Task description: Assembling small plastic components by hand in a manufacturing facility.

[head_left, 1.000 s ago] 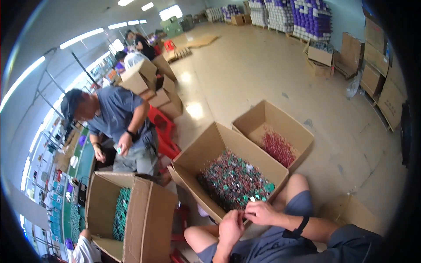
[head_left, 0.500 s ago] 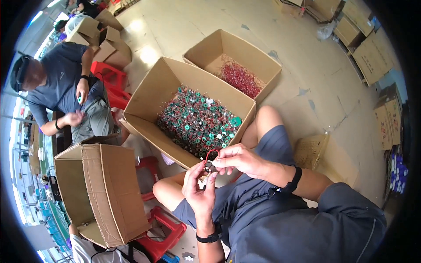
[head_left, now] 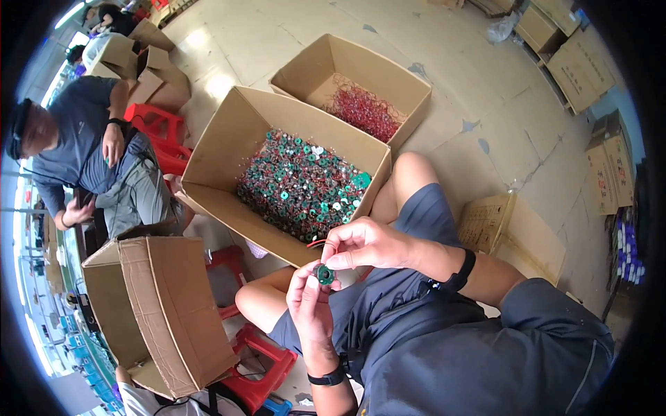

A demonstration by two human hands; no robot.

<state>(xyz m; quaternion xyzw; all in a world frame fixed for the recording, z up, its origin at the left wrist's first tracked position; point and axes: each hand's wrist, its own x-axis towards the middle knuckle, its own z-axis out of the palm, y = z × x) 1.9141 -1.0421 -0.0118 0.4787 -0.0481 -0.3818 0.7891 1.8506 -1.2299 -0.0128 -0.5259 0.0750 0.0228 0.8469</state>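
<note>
My left hand [head_left: 309, 299] pinches a small round green circuit board [head_left: 324, 274] between thumb and fingers, above my lap. The board has a dark middle. From the far side my right hand [head_left: 368, 244] meets it, its fingers closed on a thin red wire [head_left: 317, 243] whose end sticks out to the left. My right thumb lies close to the board's edge; whether it touches cannot be seen. Just beyond my hands, a big open cardboard box [head_left: 229, 195] holds a heap of green round boards [head_left: 291, 187] with red wires.
Behind it, a second cardboard box [head_left: 305, 69] contains red wires [head_left: 364, 111]. At the left stand another open carton [head_left: 173, 305] and red stools [head_left: 260, 367]. A seated co-worker [head_left: 90, 139] is at the far left. A flattened carton [head_left: 524, 243] lies right of my knee.
The round part in my left fingers has turned, so its green face now shows. The red wire no longer arches up but points left. The view has shifted slightly.
</note>
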